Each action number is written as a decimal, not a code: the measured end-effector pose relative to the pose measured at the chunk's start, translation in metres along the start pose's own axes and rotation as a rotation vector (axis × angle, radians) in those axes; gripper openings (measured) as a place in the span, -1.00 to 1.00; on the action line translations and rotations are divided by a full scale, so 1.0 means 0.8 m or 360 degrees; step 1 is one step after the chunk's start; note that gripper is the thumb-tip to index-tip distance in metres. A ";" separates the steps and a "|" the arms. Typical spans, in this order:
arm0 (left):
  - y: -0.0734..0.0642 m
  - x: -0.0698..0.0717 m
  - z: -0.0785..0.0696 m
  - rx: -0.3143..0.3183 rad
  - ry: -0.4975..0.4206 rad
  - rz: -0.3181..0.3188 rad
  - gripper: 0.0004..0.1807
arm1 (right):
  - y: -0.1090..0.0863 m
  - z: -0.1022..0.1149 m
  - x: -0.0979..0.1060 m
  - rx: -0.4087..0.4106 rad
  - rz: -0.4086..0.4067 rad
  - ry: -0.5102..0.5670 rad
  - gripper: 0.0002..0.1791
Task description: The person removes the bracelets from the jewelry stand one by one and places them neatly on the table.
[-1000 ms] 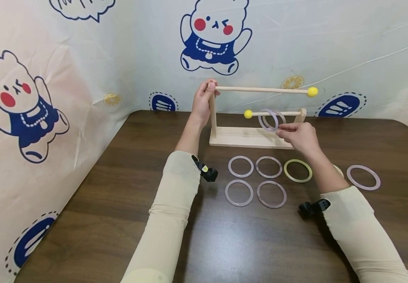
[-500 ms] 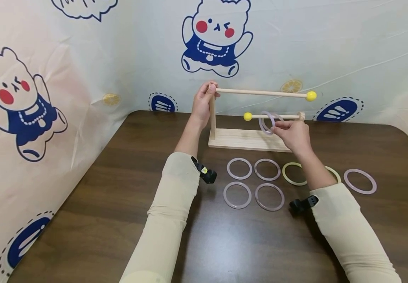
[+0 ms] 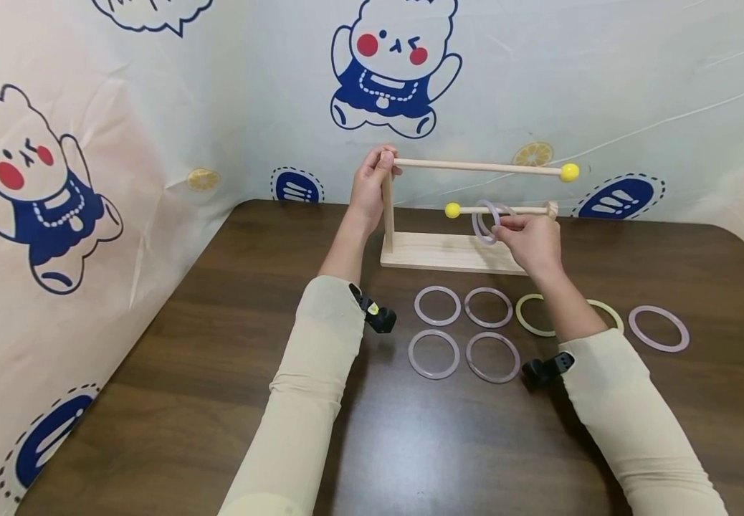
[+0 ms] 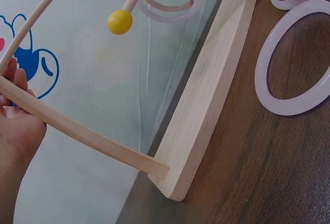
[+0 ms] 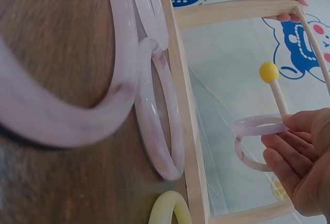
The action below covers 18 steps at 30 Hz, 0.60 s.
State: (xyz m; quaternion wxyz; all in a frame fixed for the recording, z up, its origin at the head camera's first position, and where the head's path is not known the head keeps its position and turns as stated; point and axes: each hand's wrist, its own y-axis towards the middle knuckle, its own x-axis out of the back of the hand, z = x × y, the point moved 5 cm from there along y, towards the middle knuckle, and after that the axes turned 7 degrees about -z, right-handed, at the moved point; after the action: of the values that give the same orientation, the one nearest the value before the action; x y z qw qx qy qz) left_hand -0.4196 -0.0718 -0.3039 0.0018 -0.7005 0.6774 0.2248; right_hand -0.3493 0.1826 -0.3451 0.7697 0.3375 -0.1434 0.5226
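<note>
My left hand (image 3: 370, 188) grips the top of the left upright of a wooden two-rod stand (image 3: 433, 251), where the upper rod begins. At the stand's right side, my right hand (image 3: 533, 242) pinches a pale lilac bangle (image 5: 245, 127) between thumb and fingers. That bangle hangs around the lower rod (image 3: 465, 210), between its yellow ball end (image 3: 452, 211) and my hand. Just behind it, a second pale bangle (image 5: 240, 152) is also around the rod, partly covered by my fingers. The upper rod (image 3: 475, 166) carries no bangle.
In front of the stand lie several lilac bangles, among them a near left one (image 3: 412, 355) and a far left one (image 3: 418, 307). Two yellow-green bangles, one (image 3: 519, 313) left and one (image 3: 618, 319) right, flank my right forearm. Another lilac bangle (image 3: 686, 337) lies farther right.
My right hand has shifted slightly left with the bangle still pinched, covering more of the bangle behind. The left hand keeps its place on the upright.
</note>
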 end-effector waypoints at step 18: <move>0.000 0.000 0.001 0.0008 -0.0012 0.0007 -0.86 | 0.002 0.000 0.001 -0.0097 -0.0093 0.0200 -0.74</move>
State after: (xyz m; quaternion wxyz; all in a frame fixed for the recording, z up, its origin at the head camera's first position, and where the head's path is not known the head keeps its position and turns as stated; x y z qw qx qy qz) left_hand -0.4201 -0.0716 -0.3041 0.0056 -0.6982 0.6793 0.2258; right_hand -0.3507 0.1837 -0.3440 0.8021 0.2844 -0.1007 0.5154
